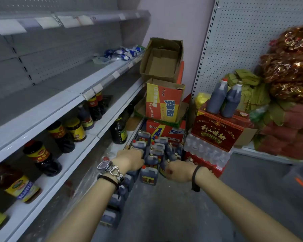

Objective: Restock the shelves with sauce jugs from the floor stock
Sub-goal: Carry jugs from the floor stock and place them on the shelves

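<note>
The long grey metal shelves (pixel 42 105) hold only a few dark sauce bottles (pixel 42 158). On the grey floor (pixel 182 215), by the foot of the shelves, stand many dark plastic sauce jugs (pixel 149 173). Most of the job looks left to do. The left hand (pixel 129 160) and right hand (pixel 179 170) reach down to the jugs. Their fingers are hidden, so I cannot tell if they hold 1.

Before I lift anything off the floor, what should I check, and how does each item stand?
1. Floor jugs within reach: ok, both hands are at the cluster.
2. Left hand grip on a jug: cannot tell, fingers hidden.
3. Right hand grip on a jug: cannot tell, fingers hidden.
4. Caps on the visible jugs: ok.
5. Room on the middle shelf: ok, long bare stretch.
</note>
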Demonstrator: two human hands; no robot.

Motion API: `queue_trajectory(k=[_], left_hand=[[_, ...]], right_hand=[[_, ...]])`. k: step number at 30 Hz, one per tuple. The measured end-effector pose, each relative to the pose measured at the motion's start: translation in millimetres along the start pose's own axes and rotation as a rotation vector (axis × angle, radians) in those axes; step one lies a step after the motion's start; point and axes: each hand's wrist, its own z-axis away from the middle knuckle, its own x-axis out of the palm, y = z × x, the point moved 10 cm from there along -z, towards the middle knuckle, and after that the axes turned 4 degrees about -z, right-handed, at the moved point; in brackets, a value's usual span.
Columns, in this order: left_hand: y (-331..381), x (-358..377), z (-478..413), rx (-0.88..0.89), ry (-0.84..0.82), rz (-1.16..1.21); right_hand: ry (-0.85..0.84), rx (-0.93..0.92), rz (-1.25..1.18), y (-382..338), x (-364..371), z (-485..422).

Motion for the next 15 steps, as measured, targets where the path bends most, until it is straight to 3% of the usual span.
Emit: queue_trajectory(k=[8, 15], left_hand=[[-2, -19, -77, -0.029, -0.032, -0.044], [1, -42, -155, -0.088, -0.075, -0.056]], right_hand=[[-0.054, -0.006, -0.003, 33, -35, -54], [-0.043, 0.047, 0.126, 106, -93, -104]])
